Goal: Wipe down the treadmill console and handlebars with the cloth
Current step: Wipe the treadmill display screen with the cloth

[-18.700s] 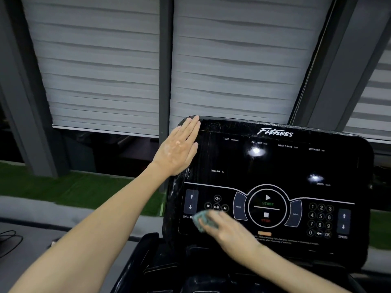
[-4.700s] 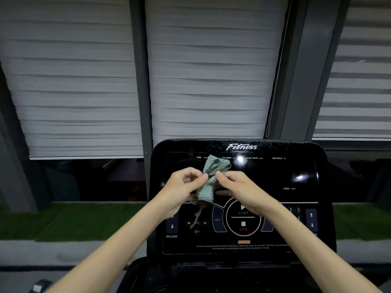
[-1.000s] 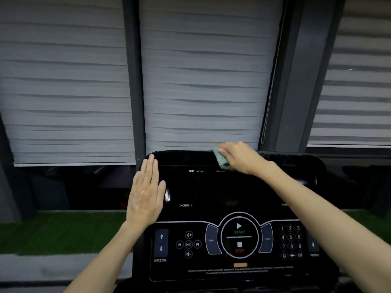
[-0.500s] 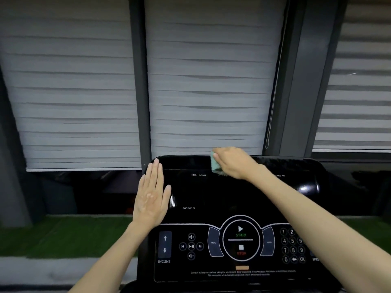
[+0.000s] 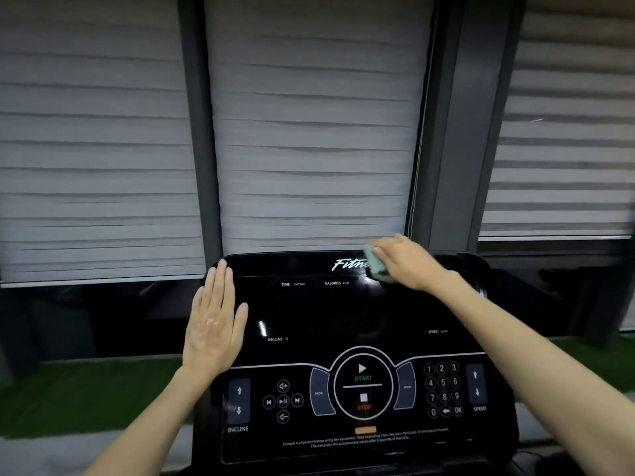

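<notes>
The black glossy treadmill console (image 5: 330, 314) fills the lower middle of the head view, with START and STOP buttons, a keypad and INCLINE and SPEED arrows. My right hand (image 5: 407, 264) holds a bunched pale green cloth (image 5: 376, 266) against the console's top edge, covering the end of the "Fitness" logo. My left hand (image 5: 214, 324) lies flat with straight fingers on the console's upper left part. The handlebars are out of view.
Grey window blinds (image 5: 309, 132) and dark frame posts (image 5: 197, 132) stand right behind the console. A pull cord (image 5: 417, 166) hangs behind my right hand. Green turf (image 5: 86, 389) lies beyond the console at both sides.
My right hand has slid the cloth to the right along the console's top edge, uncovering most of the logo. My left hand stays flat on the upper left.
</notes>
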Demonstrator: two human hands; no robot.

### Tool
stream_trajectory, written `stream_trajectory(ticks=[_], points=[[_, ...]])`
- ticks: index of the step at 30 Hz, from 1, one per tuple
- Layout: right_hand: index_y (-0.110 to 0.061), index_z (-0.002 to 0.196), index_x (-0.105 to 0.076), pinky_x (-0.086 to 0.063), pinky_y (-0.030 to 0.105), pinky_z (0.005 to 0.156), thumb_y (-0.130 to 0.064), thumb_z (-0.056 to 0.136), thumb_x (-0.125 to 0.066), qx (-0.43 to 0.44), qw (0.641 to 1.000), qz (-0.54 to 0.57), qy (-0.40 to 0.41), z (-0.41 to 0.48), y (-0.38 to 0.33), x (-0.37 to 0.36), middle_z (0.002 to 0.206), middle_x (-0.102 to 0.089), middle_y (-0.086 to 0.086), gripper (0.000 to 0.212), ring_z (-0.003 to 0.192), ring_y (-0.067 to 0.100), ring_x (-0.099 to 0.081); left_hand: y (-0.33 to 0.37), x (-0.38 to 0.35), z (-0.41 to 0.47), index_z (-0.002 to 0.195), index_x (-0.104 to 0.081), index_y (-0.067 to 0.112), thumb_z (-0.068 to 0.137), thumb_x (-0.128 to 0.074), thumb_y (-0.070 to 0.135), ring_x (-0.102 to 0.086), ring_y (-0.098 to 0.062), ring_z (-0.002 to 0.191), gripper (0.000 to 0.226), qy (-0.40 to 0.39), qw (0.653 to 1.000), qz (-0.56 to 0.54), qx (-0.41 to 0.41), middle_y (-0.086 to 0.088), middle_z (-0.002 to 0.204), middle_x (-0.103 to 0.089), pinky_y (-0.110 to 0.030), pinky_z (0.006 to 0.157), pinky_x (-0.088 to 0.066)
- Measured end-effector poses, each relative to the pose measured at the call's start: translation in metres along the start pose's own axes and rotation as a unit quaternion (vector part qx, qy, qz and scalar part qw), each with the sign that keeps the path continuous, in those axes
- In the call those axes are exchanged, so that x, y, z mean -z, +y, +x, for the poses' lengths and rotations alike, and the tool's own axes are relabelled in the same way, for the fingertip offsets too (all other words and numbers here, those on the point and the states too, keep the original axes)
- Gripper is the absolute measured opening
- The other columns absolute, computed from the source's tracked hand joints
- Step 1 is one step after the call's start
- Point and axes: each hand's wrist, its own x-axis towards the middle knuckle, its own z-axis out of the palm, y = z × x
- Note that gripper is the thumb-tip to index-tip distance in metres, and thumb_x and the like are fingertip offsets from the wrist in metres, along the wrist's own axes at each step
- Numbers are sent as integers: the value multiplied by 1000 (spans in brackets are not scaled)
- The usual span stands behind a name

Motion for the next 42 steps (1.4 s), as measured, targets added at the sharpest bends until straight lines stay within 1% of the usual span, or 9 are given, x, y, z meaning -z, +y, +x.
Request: stream_trajectory(ticks=[2, 4, 9, 13, 18, 24, 29, 35, 42], points=[[-2, 115, -60, -24, 36, 107, -20, 103, -35, -27, 999, -6, 15, -16, 36, 4, 118, -65, 13, 33, 112, 30, -57, 0, 1, 0, 152, -19, -3, 100, -25, 34, -15, -27, 150, 64, -3, 1000, 7, 1, -14, 162, -13, -39, 119, -15], [-5, 122, -59, -22, 39, 111, -19, 102, -36, -56, 998, 0, 29, -31, 66, 10, 125, -62, 12, 33, 116, 29, -56, 1, 2, 0, 152, -18, -4, 101, -25, 34, -15, -27, 150, 64, -6, 1000, 14, 3, -14, 162, -14, -36, 120, -12], [-1, 124, -58, -32, 42, 106, -17, 102, -38, -125, 991, 7, 44, -58, 108, 21, 124, -62, 18, 34, 115, 34, -56, -1, 2, 0, 154, -12, 1, 102, -22, 37, -6, -23, 152, 64, -10, 1000, 17, 2, -11, 164, -7, -34, 122, -7], [-2, 122, -59, -41, 42, 92, -18, 102, -38, -164, 985, 0, 57, -58, 107, 20, 120, -63, 22, 33, 111, 40, -57, -2, 1, 0, 154, -11, 2, 102, -21, 38, -3, -22, 152, 65, -15, 1000, 17, 1, -10, 164, -5, -36, 122, -10], [-1, 106, -60, -44, 40, 83, -26, 102, -31, -81, 995, -38, 45, -37, 70, 13, 102, -65, 21, 39, 98, 38, -60, -1, 2, 0, 154, -13, 0, 101, -22, 40, -5, -23, 151, 67, -25, 1000, 11, 4, -12, 163, -7, -40, 121, -14], [-6, 105, -55, -41, 39, 82, -26, 103, -31, 29, 998, -48, 26, 7, -25, -8, 109, -65, 17, 31, 99, 35, -60, -5, 1, 1, 154, -11, 0, 101, -20, 39, -1, -21, 152, 67, -34, 999, 12, -2, -9, 164, -2, -39, 122, -12], [-7, 101, -53, -37, 37, 74, -28, 104, -30, 44, 999, -19, 15, 20, -55, -18, 105, -64, 11, 31, 95, 35, -57, -5, 2, 1, 154, -11, 1, 101, -20, 38, -2, -21, 152, 66, -34, 999, 2, -2, -9, 164, -3, -39, 122, -13], [-4, 100, -59, -37, 37, 81, -20, 101, -38, 12, 998, -16, 57, -9, -2, -3, 103, -65, 16, 26, 96, 35, -58, -4, 2, 0, 154, -11, 1, 101, -20, 38, -3, -21, 152, 66, -31, 999, -7, 1, -9, 164, -5, -42, 121, -15], [-5, 111, -59, -44, 39, 86, -21, 102, -36, -99, 992, -8, 80, -50, 92, 10, 109, -64, 15, 30, 101, 36, -58, -1, 2, 1, 153, -17, -2, 100, -24, 37, -12, -28, 151, 66, -25, 1000, 1, 1, -14, 163, -12, -46, 118, -22]])
